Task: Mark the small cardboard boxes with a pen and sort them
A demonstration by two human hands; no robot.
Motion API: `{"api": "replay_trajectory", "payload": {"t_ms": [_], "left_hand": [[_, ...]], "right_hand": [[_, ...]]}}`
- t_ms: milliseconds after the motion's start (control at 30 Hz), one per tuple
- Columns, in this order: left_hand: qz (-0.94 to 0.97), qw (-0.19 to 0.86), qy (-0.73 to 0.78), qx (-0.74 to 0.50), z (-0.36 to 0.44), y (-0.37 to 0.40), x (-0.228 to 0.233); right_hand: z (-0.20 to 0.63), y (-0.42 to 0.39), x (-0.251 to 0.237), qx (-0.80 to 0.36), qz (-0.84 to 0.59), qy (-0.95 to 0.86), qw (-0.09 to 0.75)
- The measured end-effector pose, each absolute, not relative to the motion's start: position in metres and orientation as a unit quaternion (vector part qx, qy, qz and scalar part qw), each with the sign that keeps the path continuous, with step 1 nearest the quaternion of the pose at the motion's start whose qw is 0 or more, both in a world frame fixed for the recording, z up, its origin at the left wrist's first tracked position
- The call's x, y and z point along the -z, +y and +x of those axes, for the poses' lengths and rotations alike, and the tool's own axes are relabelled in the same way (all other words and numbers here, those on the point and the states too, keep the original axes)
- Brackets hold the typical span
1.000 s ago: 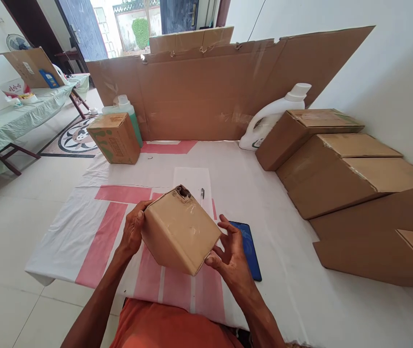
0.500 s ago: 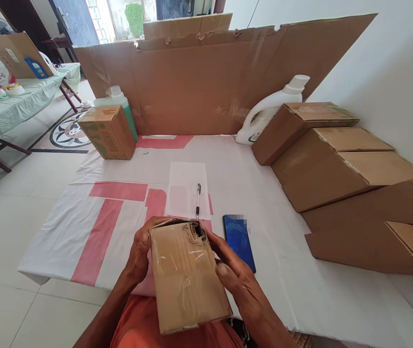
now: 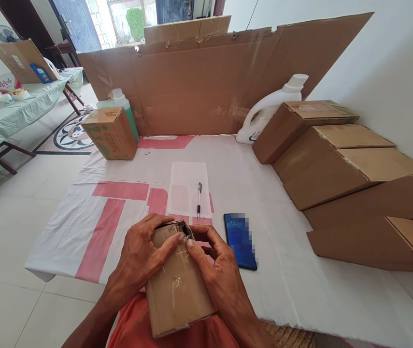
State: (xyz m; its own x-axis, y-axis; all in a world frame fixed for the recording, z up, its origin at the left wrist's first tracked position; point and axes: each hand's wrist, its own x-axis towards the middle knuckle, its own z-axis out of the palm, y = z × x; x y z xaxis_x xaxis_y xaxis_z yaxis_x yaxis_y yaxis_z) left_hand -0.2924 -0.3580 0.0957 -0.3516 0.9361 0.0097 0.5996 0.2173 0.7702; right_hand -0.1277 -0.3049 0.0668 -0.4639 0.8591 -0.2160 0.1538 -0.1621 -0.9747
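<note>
Far to the left of the fingers and beyond them, a green-draped counter [image 3: 34, 111] carries a leaning cardboard sheet [image 3: 20, 60]. Nearer, but well beyond the left fingers and to their left, a printed box [image 3: 110, 137] stands in front of a bottle of green liquid [image 3: 131, 118].

The left hand [image 3: 137, 251] grasps a small brown carton [image 3: 177, 290] from its left side, fingers curled over the far end, thumb lying across the upper face. The carton sits tilted between the two hands, its near end over orange clothing [image 3: 128, 321]; a torn, dark-edged hole [image 3: 187, 231] opens at its far end, right by both thumbs.

Straight beyond the fingers, a pen [image 3: 199, 200] lies along the right part of a white sheet [image 3: 182, 188], and farther off a cardboard panel [image 3: 192, 92] stands upright.

The right hand [image 3: 222, 270] grasps the carton's right side, thumb tip beside the hole. Just right of those fingers a phone [image 3: 240, 241] lies on the white-covered counter [image 3: 293, 290]. Beyond and to the right stands a white jug [image 3: 262, 116]; well right of the fingers, brown boxes [image 3: 322, 169] sit in a row.
</note>
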Motion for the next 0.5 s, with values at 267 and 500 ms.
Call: {"api": "replay_trajectory", "payload": {"t_ms": [267, 500], "left_hand": [[0.513, 0.244, 0.753, -0.332, -0.285, -0.352, -0.094], [0.510, 0.256, 0.759, -0.313, -0.281, -0.349, -0.095]], "right_hand": [[-0.125, -0.301, -0.071, -0.594, -0.446, -0.615, 0.266], [-0.133, -0.296, -0.066, -0.499, -0.475, -0.659, 0.303]]}}
